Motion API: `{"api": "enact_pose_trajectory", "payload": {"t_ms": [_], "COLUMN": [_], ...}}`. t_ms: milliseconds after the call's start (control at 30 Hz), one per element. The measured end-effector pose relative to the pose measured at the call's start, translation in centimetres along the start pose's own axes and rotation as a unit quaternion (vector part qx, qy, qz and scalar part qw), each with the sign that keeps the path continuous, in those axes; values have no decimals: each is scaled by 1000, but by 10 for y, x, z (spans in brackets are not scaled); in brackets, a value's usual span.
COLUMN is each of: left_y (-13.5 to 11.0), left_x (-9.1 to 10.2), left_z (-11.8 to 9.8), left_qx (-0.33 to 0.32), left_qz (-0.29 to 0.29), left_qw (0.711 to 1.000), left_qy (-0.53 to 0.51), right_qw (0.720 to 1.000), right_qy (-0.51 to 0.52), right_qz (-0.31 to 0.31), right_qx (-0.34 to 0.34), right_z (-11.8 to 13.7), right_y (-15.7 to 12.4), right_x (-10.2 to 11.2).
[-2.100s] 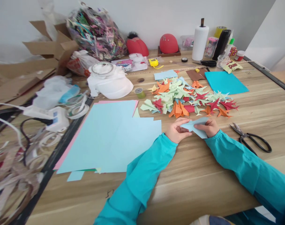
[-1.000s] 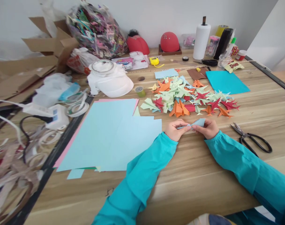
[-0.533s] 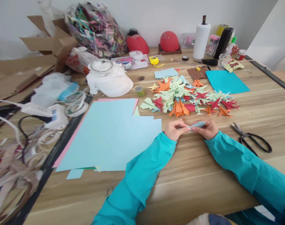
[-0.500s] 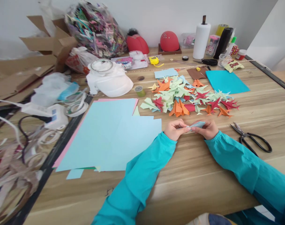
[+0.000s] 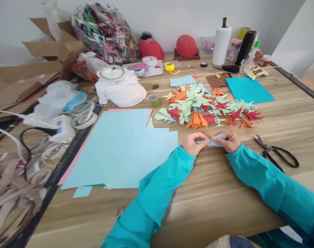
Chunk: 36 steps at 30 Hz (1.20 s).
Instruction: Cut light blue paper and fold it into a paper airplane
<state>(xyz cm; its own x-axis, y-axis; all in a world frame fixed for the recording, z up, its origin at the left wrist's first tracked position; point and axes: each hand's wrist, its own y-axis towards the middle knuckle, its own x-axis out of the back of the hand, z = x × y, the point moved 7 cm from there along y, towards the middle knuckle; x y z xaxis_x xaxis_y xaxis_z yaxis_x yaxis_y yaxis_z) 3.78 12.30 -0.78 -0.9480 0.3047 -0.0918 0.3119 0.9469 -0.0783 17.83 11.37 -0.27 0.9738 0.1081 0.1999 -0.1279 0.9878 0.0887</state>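
Between my two hands is a small folded piece of light blue paper (image 5: 217, 142). My left hand (image 5: 194, 143) pinches its left end between thumb and fingers. My right hand (image 5: 229, 141) grips the other end, thumb on top. Part of the paper is hidden behind the fingers. Just beyond my hands lies a heap of folded paper figures (image 5: 195, 98) in pale green, orange, red and blue. Left of my left hand, large light blue sheets (image 5: 115, 148) are stacked over pink ones.
Black-handled scissors (image 5: 272, 150) lie right of my right hand. A turquoise paper stack (image 5: 250, 90) and a small light blue stack (image 5: 182, 81) sit behind the heap. A thread spool (image 5: 154, 100) stands left of it. Cords and a power adapter (image 5: 61, 128) crowd the left edge.
The folded paper has turned slightly between my fingers, showing a broader flat face. My right thumb has shifted a little on it. Everything else on the table stays put.
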Motion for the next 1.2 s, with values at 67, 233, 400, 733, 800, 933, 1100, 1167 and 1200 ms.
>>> {"api": "enact_pose_trajectory", "payload": {"t_ms": [67,233,400,733,800,933,1100,1167,1200], "left_y": [0,-1,1,1,3,7,8,9,9], "left_x": [-1,-3,-5,8,12,16,12,13,14], "left_z": [-1,-4,-5,8,8,10,14,15,15], "left_qx": [1,-11,-43,-12,-22,-37,-30,-31,-33], "left_qz": [-1,7,33,-78,-90,-90,-60,-59,-58], "left_qw": [1000,1000,998,995,993,992,994,994,994], "left_qy": [6,9,10,-67,-77,-74,-87,-85,-81], "right_qw": [1000,999,999,1000,1000,999,999,999,999], "right_qy": [-8,-12,1,18,22,27,39,42,40], "right_qz": [-14,-34,-36,-24,-16,-25,-14,-5,-1], "right_qx": [2,3,2,-4,6,16,9,14,18], "right_z": [-1,0,5,1,2,4,1,1,1], "right_y": [1,1,-2,1,1,1,1,1,1], "right_x": [2,5,3,3,1,-1,-2,-2,-3]}}
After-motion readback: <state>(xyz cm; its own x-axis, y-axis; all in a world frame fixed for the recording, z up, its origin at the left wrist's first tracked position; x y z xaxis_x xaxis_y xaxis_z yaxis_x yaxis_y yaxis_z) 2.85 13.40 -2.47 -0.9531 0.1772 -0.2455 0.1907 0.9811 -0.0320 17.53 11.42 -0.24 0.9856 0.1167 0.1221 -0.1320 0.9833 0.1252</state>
